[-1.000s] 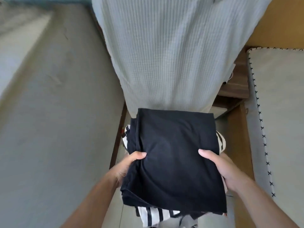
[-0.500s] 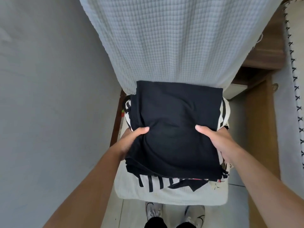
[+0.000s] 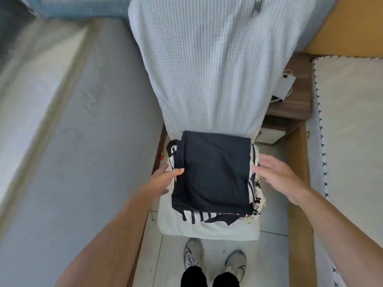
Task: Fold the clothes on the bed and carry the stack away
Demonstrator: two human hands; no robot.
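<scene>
Released since half a second ago: right hand (image 3: pixel 277 177) now spread open just beside the stack of clothes (image 3: pixel 213 177), left hand (image 3: pixel 163 181) flat-fingered, thumb touching the black top piece's left edge. Stack rests on a white-covered seat (image 3: pixel 207 228), long axis running away from the person, striped layers protruding below. No legible writing; grey sneakers (image 3: pixel 213 262) on the floor.

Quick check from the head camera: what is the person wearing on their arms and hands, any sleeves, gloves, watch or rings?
Both forearms are bare as far as the frame shows, no sleeves in view. The left hand and right hand have no gloves, and no watch, bracelet or rings show on either wrist or the visible fingers.
</scene>
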